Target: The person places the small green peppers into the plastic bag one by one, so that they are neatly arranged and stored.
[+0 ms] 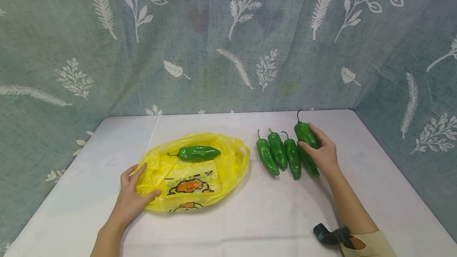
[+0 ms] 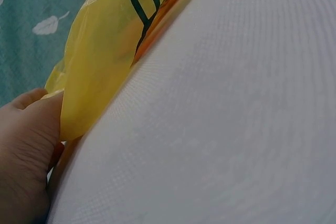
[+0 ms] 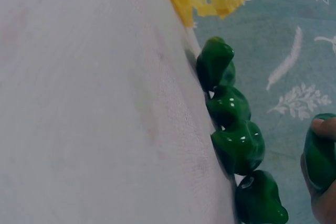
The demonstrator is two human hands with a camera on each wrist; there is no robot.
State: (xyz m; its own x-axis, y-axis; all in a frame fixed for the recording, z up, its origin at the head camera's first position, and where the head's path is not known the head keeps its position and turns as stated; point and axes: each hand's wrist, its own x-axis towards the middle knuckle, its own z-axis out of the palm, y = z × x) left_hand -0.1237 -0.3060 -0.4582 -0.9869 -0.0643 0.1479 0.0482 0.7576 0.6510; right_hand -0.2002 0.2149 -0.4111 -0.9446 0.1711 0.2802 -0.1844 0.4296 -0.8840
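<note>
In the head view my left hand (image 1: 133,195) rests on the left edge of a yellow plastic bag (image 1: 228,169), fingers spread along its rim. One green pepper (image 1: 199,153) lies on the opened bag. My right hand (image 1: 323,152) pinches another green pepper (image 1: 306,133) between thumb and fingers, above the row at the right. The right wrist view shows this held pepper (image 3: 319,156) raised beside the others. In the left wrist view the thumb side of my left hand (image 2: 26,156) touches the bag (image 2: 97,77); some fingers are hidden.
Several green peppers (image 1: 276,150) lie side by side on the white table (image 1: 257,217), right of the bag, stems toward the back. A patterned grey-green cloth (image 1: 200,70) hangs behind the table and at its sides. A dark device is strapped on my right wrist.
</note>
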